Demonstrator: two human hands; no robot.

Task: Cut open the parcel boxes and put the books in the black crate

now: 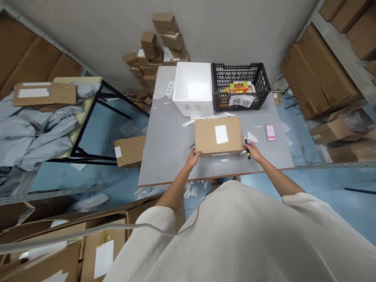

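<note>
A closed cardboard box [208, 135] with a white label [221, 134] on top lies on the grey table [164, 156] in front of me. My left hand [193, 158] grips its near left corner, thumb on the top edge. At the near right corner is my right hand [253, 152], its fingers closed around a black and yellow utility knife [247, 147] and reaching to the box's side. A small dark thin item [192, 146] beside my left hand is too small to name.
Behind the box stand a white foam bin [192, 105] and a black plastic crate [217, 101] holding colourful packets. A pink pad [270, 133] and paper scraps [252, 137] lie to the right. Small cartons [164, 25] are stacked by the wall; grey bags [41, 133] fill a left-hand table.
</note>
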